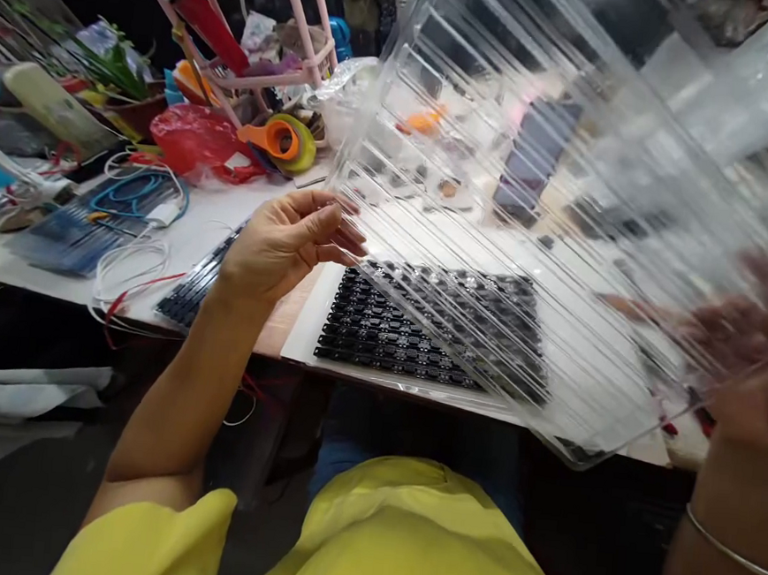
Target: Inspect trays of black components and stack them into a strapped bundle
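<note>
Above the white worktop (214,208), clear ribbed tray (497,199) tilted between both hands: left hand (281,240) pinches one edge; right hand (761,353), blurred, clamped on the opposite side. Underneath, black strips (381,327) in rows; pale marks illegible.

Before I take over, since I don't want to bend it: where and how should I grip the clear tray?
Probably best by opposite rims of the clear tray, coming from left and right: it is wide, thin-looking and tilted, and the left hand pinches one edge.
</note>
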A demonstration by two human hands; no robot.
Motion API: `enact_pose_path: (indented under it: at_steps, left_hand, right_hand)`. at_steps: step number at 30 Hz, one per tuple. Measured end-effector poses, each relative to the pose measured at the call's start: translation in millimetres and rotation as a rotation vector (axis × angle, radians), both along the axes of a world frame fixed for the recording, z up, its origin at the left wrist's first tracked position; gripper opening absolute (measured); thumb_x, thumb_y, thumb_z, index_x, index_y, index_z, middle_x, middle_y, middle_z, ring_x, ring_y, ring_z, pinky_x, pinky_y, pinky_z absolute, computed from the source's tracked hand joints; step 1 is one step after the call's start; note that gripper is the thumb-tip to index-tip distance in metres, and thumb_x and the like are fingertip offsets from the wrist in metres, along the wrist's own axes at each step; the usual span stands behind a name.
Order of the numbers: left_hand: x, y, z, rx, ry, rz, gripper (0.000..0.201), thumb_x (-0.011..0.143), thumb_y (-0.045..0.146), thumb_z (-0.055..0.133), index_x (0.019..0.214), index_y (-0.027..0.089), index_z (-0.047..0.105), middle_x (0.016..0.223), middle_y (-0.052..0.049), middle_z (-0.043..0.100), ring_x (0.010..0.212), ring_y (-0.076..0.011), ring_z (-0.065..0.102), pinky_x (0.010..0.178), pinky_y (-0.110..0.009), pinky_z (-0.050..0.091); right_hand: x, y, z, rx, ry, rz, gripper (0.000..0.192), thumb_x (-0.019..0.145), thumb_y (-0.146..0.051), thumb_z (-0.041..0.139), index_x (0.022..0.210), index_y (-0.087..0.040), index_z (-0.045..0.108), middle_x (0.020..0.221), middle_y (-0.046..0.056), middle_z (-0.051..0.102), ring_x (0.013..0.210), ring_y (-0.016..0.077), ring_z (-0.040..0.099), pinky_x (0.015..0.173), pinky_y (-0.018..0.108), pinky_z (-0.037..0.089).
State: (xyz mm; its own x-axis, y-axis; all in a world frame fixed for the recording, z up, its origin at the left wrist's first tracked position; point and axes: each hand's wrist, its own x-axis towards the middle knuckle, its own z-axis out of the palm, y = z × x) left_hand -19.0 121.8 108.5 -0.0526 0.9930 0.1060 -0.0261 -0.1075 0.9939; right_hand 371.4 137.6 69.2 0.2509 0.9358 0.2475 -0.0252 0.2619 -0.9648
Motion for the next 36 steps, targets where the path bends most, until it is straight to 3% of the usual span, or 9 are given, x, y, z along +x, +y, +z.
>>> enact_pose_path:
  at_steps: [4, 7, 9, 11, 16, 20, 27, 31, 36]
  left_hand:
    - [13, 2, -5.5, 0.108, -0.19, -0.049, 0.034, 0.086, 0.039, 0.057, 0.114, 0.021, 0.059, 0.11, -0.007, 0.067, 0.104, -0.0202, 0.063, 0.09, -0.033, 0.051]
    - [47, -6, -17.1, 0.022, -0.199, -0.245, 0.042, 0.08, 0.038, 0.065, 0.118, 0.019, 0.059, 0.12, -0.011, 0.062, 0.112, -0.0253, 0.058, 0.097, -0.041, 0.046]
    - [78, -13, -25.6, -0.067, -0.196, -0.405, 0.049, 0.077, 0.033, 0.069, 0.121, 0.019, 0.056, 0.122, -0.012, 0.06, 0.113, -0.0267, 0.057, 0.097, -0.043, 0.045]
    - [109, -19, -30.6, -0.077, -0.254, -0.481, 0.052, 0.077, 0.031, 0.07, 0.124, 0.02, 0.053, 0.123, -0.011, 0.06, 0.114, -0.026, 0.056, 0.096, -0.043, 0.046]
    - [146, -17, -24.6, 0.104, -0.375, -0.237, 0.018, 0.083, 0.029, 0.063, 0.093, 0.016, 0.057, 0.099, -0.005, 0.067, 0.1, -0.0199, 0.063, 0.088, -0.035, 0.05]
    - [125, -11, -18.8, 0.1, -0.176, -0.201, 0.024, 0.081, 0.035, 0.065, 0.085, 0.018, 0.048, 0.072, 0.001, 0.067, 0.077, -0.0175, 0.069, 0.071, -0.03, 0.056]
    - [43, -11, -25.4, 0.123, 0.038, -0.024, 0.028, 0.081, 0.042, 0.063, 0.092, 0.025, 0.044, 0.061, 0.006, 0.067, 0.056, -0.0161, 0.067, 0.058, -0.03, 0.058]
    - [5, -22, -27.1, 0.11, 0.116, 0.102, 0.023, 0.083, 0.043, 0.061, 0.094, 0.027, 0.047, 0.053, 0.008, 0.063, 0.047, -0.0156, 0.063, 0.051, -0.029, 0.055]
    - [-19, -45, -40.3, -0.03, 0.224, 0.162, 0.022, 0.091, 0.046, 0.045, 0.091, 0.025, 0.049, 0.045, 0.01, 0.055, 0.038, -0.009, 0.051, 0.039, -0.019, 0.04]
  right_hand:
    - [-8, -3, 3.1, 0.002, 0.389, -0.131, 0.017, 0.077, -0.017, 0.057, 0.071, -0.026, 0.07, 0.08, -0.001, 0.067, 0.092, 0.0163, 0.064, 0.098, 0.039, 0.044]
    - [-37, -16, 5.2, 0.089, 0.51, 0.104, 0.028, 0.087, -0.019, 0.043, 0.079, -0.028, 0.069, 0.105, -0.004, 0.067, 0.116, 0.0161, 0.055, 0.106, 0.038, 0.037]
    - [-64, -27, 4.8, 0.09, 0.47, 0.318, 0.027, 0.085, -0.015, 0.045, 0.089, -0.03, 0.067, 0.115, -0.004, 0.064, 0.116, 0.0196, 0.055, 0.101, 0.044, 0.042]
    - [-90, -36, 2.5, 0.068, 0.406, 0.418, 0.029, 0.08, -0.01, 0.053, 0.093, -0.032, 0.065, 0.112, -0.004, 0.065, 0.109, 0.0191, 0.059, 0.093, 0.043, 0.048]
    - [-120, -39, -4.6, 0.029, 0.33, 0.453, 0.017, 0.077, -0.014, 0.066, 0.088, -0.027, 0.065, 0.09, -0.005, 0.069, 0.093, 0.0159, 0.065, 0.085, 0.035, 0.055]
    - [-98, -30, 2.5, 0.052, 0.231, 0.402, 0.005, 0.081, -0.022, 0.064, 0.085, -0.021, 0.067, 0.084, 0.0, 0.072, 0.08, 0.0176, 0.068, 0.078, 0.035, 0.056]
    - [-30, -20, 27.9, 0.177, 0.147, 0.227, 0.008, 0.082, -0.024, 0.063, 0.083, -0.018, 0.068, 0.081, 0.003, 0.073, 0.075, 0.0199, 0.07, 0.066, 0.033, 0.057]
    - [-17, -21, 26.6, 0.026, 0.087, 0.267, 0.009, 0.077, -0.027, 0.069, 0.083, -0.022, 0.066, 0.08, 0.003, 0.073, 0.077, 0.0201, 0.07, 0.06, 0.029, 0.057]
    - [-21, -31, -0.8, -0.264, -0.075, 0.419, 0.039, 0.07, -0.03, 0.076, 0.106, -0.021, 0.064, 0.073, 0.004, 0.072, 0.066, 0.0199, 0.068, 0.056, 0.03, 0.056]
